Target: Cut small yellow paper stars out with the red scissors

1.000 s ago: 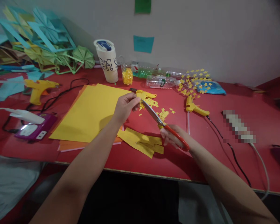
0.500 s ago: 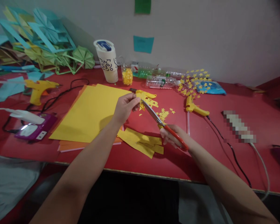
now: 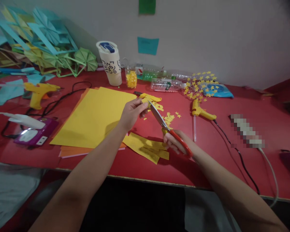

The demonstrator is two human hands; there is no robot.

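The left hand has been shifted slightly rightward, so the yellow paper piece pinched in it, above the counter's middle, is better exposed to the scissors gripped by the right hand. Nearby space is crowded by loose stars; strips are spread toward the front edge.

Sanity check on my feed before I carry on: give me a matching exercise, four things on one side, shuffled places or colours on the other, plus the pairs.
1. Scissors
2. Tumbler
3. Loose paper stars
4. Blue note

A. Yellow, lying on the table
B. On the wall
C. In the right hand
D. White with dark markings

Pairs: 1-C, 2-D, 3-A, 4-B
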